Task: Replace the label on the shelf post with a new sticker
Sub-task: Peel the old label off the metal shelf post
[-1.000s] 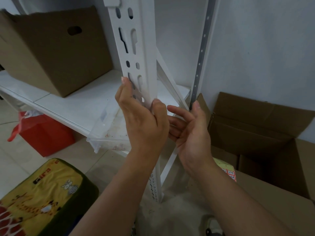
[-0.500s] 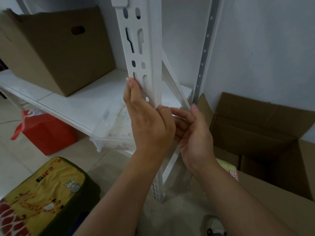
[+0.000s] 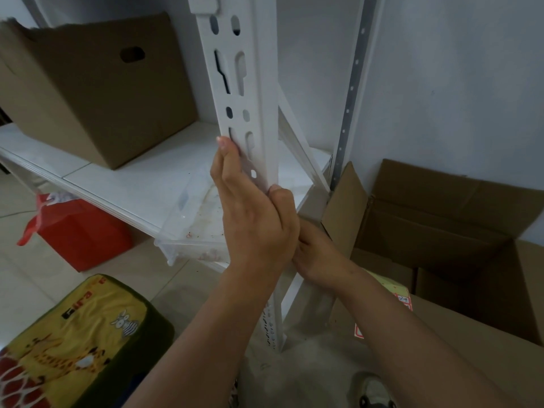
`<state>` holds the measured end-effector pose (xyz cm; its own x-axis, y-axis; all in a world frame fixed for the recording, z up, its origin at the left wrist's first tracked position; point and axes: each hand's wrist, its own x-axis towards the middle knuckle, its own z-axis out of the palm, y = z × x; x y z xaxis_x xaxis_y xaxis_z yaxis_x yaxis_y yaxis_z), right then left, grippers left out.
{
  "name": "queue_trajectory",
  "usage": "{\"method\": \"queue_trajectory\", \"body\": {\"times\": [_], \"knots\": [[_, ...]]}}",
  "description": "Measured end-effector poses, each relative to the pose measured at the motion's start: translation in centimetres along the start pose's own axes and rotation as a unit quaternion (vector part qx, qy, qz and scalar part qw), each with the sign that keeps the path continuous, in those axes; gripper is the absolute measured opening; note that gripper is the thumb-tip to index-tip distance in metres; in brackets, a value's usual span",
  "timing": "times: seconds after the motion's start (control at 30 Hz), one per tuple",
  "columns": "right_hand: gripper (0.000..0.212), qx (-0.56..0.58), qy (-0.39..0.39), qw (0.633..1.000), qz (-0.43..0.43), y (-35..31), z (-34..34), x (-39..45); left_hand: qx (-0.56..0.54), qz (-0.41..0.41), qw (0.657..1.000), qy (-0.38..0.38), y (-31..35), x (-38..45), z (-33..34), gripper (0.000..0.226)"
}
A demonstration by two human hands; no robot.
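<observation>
The left hand [image 3: 259,228] lies flat on the white shelf post [image 3: 250,92], fingers straight and pressing it. It hides most of the right hand [image 3: 319,257] at 4 o'clock; that grip cannot be told. No sticker shows. Since a second ago, the right hand has dropped lower behind the left.
</observation>
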<state>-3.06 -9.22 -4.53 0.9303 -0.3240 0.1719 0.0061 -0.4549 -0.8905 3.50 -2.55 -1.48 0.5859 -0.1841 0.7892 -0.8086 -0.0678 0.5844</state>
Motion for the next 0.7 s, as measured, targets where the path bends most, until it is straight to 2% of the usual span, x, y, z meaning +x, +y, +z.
{"method": "queue_trajectory", "body": {"times": [0.23, 0.33, 0.47, 0.5, 0.6, 0.7], "knots": [[0.023, -0.008, 0.040, 0.999, 0.036, 0.6, 0.0, 0.3, -0.006, 0.005, 1.000, -0.023, -0.3, -0.1, -0.5, 0.069], [0.035, -0.032, 0.065, 0.995, 0.068, 1.1, 0.0, 0.8, -0.006, 0.000, 0.999, -0.031, -0.3, 0.0, -0.7, 0.068], [0.090, -0.057, 0.082, 0.989, 0.112, 1.9, 0.0, 1.5, 0.004, 0.000, 1.000, -0.029, -0.1, -0.1, -0.7, 0.067], [0.097, -0.057, 0.084, 0.988, 0.117, 2.1, 0.0, 1.7, 0.004, -0.001, 1.000, -0.029, -0.1, -0.1, -0.7, 0.067], [0.083, -0.069, 0.106, 0.986, 0.109, 1.1, -0.8, 1.4, 0.007, -0.007, 1.000, -0.029, 0.0, 0.0, -0.6, 0.067], [0.092, -0.090, 0.134, 0.984, 0.073, 1.1, -2.0, 1.6, 0.008, -0.004, 0.999, -0.030, 0.2, 0.0, -0.6, 0.066]]}}
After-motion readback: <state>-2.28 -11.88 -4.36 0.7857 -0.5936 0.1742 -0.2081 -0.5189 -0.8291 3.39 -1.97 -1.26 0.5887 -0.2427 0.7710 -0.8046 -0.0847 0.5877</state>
